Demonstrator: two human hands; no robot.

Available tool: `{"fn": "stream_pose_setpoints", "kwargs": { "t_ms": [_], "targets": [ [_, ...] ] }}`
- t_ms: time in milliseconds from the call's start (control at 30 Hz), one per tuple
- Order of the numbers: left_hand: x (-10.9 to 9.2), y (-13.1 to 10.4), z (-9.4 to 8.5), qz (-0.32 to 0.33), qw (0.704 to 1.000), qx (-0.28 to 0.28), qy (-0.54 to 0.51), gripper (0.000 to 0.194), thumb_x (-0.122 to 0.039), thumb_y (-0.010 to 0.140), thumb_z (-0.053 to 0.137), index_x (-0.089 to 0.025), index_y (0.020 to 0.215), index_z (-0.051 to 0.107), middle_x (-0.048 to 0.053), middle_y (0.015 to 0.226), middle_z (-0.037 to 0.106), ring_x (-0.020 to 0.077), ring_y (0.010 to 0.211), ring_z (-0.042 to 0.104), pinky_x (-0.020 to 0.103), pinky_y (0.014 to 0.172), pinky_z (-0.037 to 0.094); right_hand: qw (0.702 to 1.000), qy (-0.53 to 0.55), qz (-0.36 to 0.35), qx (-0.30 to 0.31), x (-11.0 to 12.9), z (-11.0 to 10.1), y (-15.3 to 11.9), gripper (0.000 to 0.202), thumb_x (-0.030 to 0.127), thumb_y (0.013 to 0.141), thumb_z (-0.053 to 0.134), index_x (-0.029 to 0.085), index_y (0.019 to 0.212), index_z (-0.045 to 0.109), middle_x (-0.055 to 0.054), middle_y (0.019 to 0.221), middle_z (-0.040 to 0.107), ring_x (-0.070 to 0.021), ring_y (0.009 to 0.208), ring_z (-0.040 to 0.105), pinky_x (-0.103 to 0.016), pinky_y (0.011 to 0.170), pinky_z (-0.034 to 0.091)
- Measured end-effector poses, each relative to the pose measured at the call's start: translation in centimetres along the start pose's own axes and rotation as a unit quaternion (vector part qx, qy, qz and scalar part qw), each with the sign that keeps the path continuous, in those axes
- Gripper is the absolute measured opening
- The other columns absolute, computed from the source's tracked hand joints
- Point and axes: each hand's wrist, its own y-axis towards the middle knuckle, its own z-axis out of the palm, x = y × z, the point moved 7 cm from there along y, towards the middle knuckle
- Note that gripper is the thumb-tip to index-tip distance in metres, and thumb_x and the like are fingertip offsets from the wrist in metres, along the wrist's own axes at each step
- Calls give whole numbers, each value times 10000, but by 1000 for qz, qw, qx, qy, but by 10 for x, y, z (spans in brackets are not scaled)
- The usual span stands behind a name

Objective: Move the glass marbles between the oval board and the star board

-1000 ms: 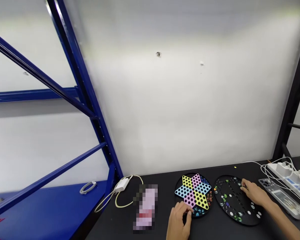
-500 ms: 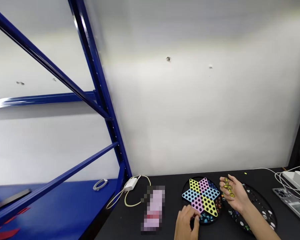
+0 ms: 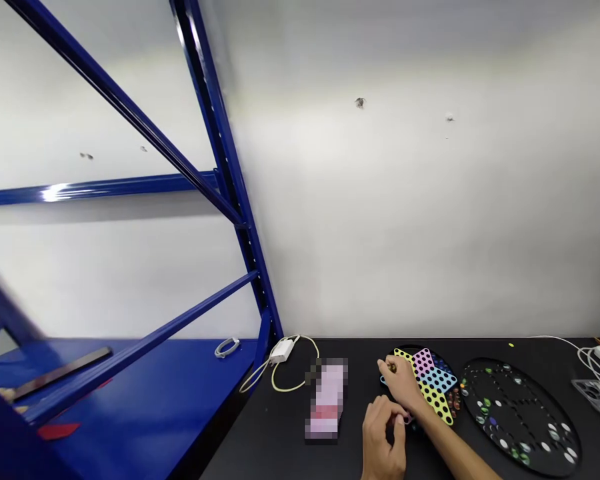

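A Chinese checkers board (image 3: 436,402), star-shaped with yellow, pink and blue points, sits in a round black tray with coloured marbles showing around its edge. My left hand (image 3: 383,437) is curled at its near-left side, index finger and thumb pinched at the near pink point. Reaching across the left part of the board, my right hand (image 3: 399,381) is closed over yellow-green marbles (image 3: 392,367), partly visible between its fingers. That hand and forearm hide the board's left points.
To the right lies a round black tray (image 3: 523,417) with clear, green and white marbles. A pixelated pink item (image 3: 329,400) and a white charger with its cable (image 3: 283,350) are on the left. A phone (image 3: 597,399) lies far right; a blue rack (image 3: 233,167) stands left.
My right hand has swung left from beside the board to over its left part, turning from palm-up to palm-down with the marbles. My left hand stays at the board. The view has shifted left.
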Motion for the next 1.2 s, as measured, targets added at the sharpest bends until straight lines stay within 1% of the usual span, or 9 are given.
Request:
{"fn": "stream_pose_setpoints", "kwargs": {
  "t_ms": [167,333,467,600,767,867,933,1067,1200],
  "targets": [
    [-3,-3,-3,28,998,-41,-36,369,-362,1021,369,-234,759,595,6,670,615,184,639,590,310,683,447,970,-240,-48,12,-2,14,-16,217,221,873,553,227,664,495,-24,759,600,-180,729,598,-286,697,421],
    [-6,-1,-5,33,998,-45,-34,357,-344,1010,393,-236,740,599,4,652,622,181,613,592,304,670,458,918,-392,-53,46,-5,21,-20,140,169,896,511,212,944,635,-98,980,697,-232,811,701,-319,718,504],
    [-11,2,-7,50,998,-32,-28,298,-285,990,413,-235,762,599,-4,660,637,176,625,608,299,697,482,896,-436,-68,52,-14,24,-31,240,175,919,479,220,1073,658,-145,1193,683,-307,1052,691,-396,824,547],
    [-11,4,-10,47,997,-46,-36,283,-285,982,430,-237,763,602,-3,667,637,175,615,594,284,649,471,882,-449,-140,4,-26,25,-52,420,256,926,502,266,1342,560,-111,1428,597,-327,1334,532,-461,1041,482],
    [-9,6,-12,37,997,-52,-47,284,-299,987,427,-240,778,610,0,689,633,180,643,601,277,626,462,882,-434,-183,31,-11,18,-69,387,280,924,507,252,1302,586,-111,1381,622,-320,1271,561,-469,1050,460],
    [-9,6,-10,32,998,-42,-29,275,-273,980,429,-241,770,605,-2,699,636,182,660,600,286,659,461,903,-393,-171,25,7,-21,-75,342,273,901,519,259,1232,600,-103,1324,621,-301,1185,580,-461,1004,472],
    [-8,5,-8,23,999,-29,-15,264,-261,974,431,-242,775,603,-4,698,631,183,657,592,290,659,453,915,-376,-148,-21,6,-68,-79,341,247,886,502,246,1213,596,-110,1304,607,-286,1167,572,-433,977,478],
    [-8,5,-4,21,1000,-12,-7,258,-273,971,431,-244,779,601,-6,689,614,186,649,581,295,651,440,929,-358,-45,-75,-36,-174,-85,356,171,773,473,223,1094,616,-92,1231,623,-253,1064,603,-386,914,498],
    [-7,7,-8,24,999,-29,-27,303,-296,998,388,-240,781,593,4,706,605,192,674,581,309,669,437,948,-317,1,-6,-71,-220,-99,343,228,749,527,256,1069,649,-39,1183,663,-212,932,623,-334,866,519]
  ]
}}
